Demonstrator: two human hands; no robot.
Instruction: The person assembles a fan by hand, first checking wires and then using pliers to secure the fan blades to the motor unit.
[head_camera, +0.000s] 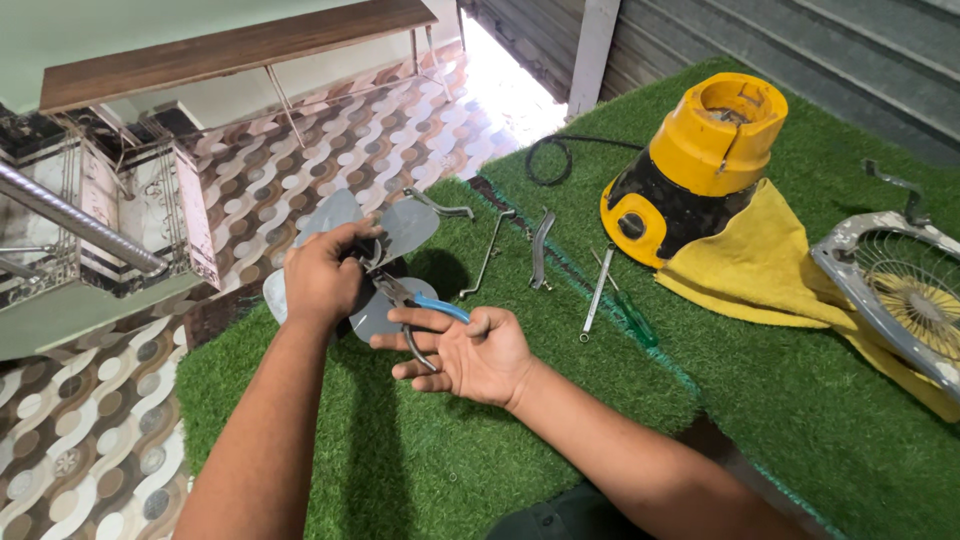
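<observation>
Pliers (412, 305) with blue handles sit in my right hand (470, 352), fingers curled around them, nose at the hub of the grey fan blade (400, 228). My left hand (322, 278) grips that blade above the green turf mat (420, 440), yellow mixer base (690, 165) well apart

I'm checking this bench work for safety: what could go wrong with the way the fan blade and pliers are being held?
1. The left hand grips the translucent grey plastic fan blade at its hub, right beside the nose of the blue-handled pliers; a slip could pinch fingers.
2. The right hand holds the pliers loosely, palm open, so they might twist free.
3. The thin blade could crack under strain.
</observation>
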